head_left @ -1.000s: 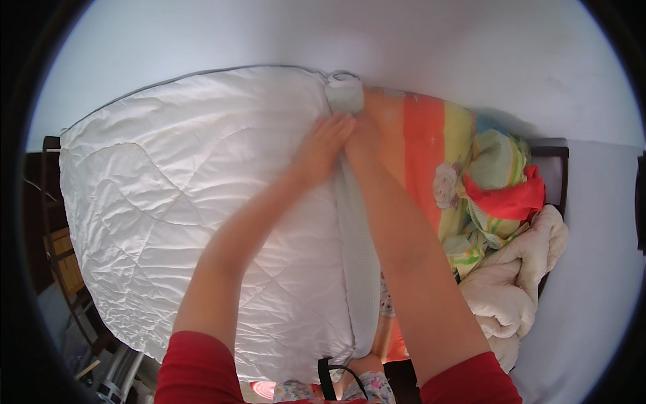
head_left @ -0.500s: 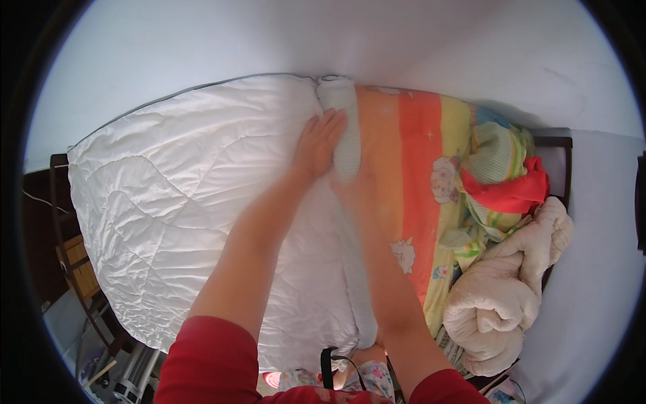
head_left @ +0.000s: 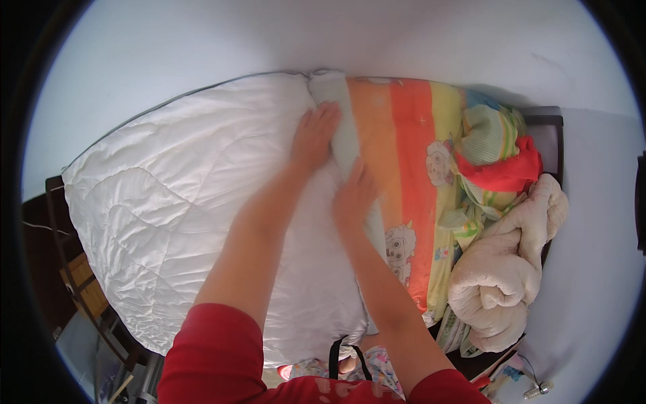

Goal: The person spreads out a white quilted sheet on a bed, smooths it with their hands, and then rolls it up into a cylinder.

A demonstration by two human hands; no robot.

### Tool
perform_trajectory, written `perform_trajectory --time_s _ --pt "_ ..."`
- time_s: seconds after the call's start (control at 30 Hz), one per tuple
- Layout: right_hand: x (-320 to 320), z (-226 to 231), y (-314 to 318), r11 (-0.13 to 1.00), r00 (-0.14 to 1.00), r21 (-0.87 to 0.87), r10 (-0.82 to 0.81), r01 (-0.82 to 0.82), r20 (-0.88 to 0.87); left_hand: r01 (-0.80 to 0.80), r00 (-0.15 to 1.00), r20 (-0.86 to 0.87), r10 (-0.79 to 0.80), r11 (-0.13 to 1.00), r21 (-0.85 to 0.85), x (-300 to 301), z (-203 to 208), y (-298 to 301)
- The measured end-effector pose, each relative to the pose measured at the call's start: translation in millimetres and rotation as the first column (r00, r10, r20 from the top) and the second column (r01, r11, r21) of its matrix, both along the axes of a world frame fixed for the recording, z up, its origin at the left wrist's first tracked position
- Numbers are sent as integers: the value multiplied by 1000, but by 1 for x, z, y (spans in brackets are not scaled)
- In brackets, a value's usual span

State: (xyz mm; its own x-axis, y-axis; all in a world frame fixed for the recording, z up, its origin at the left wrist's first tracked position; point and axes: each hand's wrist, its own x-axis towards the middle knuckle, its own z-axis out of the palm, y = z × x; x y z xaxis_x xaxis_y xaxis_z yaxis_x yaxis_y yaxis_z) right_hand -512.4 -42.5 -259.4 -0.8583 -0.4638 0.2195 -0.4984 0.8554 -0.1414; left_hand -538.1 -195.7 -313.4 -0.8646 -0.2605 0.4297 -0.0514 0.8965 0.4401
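A white stitched quilt [head_left: 161, 182] covers the left and middle of the bed. Along its right edge runs a pale grey-green strip of fabric [head_left: 343, 135], which borders a striped orange, red and yellow sheet [head_left: 412, 168] with cartoon sheep. My left hand [head_left: 315, 138] lies across the seam between quilt and strip, fingers stretched away from me. Nearer to me, my right hand [head_left: 355, 196] presses on the same strip, its fingers extended and slightly blurred. Neither hand grips anything that I can see.
At the right end lie a green-striped cloth bundle [head_left: 486, 141], a red cloth [head_left: 505, 168] and a coiled beige quilt [head_left: 491, 289]. A wall [head_left: 282, 34] closes off the far side. Dark bed frame ends stand at left [head_left: 64, 242] and right [head_left: 557, 145].
The strip looked like a rounded roll and now appears flatter, its nearer part shifted right. My right hand has come slightly nearer to me; my left hand stays on the seam.
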Motion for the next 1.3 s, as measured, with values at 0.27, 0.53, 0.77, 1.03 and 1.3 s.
perform_trajectory --time_s 0.27,0.53,0.77,1.03,1.3 --pt "-5 13 63 972 752 -212 64 102 656 -5 998 64 7 999 -35 5 4 -3" --pt "14 -14 67 1000 924 -29 3 9 383 19 999 49 -15 997 -69 5 1 -5" --pt "62 16 25 998 980 -15 -62 66 191 8 994 114 2 996 -89 4 11 -3" --pt "7 20 48 934 627 -265 59 240 777 -7 994 104 17 996 -91 9 4 -7" --pt "-13 -1 41 970 715 -236 120 64 688 33 999 -14 -34 996 -82 0 -2 -3"
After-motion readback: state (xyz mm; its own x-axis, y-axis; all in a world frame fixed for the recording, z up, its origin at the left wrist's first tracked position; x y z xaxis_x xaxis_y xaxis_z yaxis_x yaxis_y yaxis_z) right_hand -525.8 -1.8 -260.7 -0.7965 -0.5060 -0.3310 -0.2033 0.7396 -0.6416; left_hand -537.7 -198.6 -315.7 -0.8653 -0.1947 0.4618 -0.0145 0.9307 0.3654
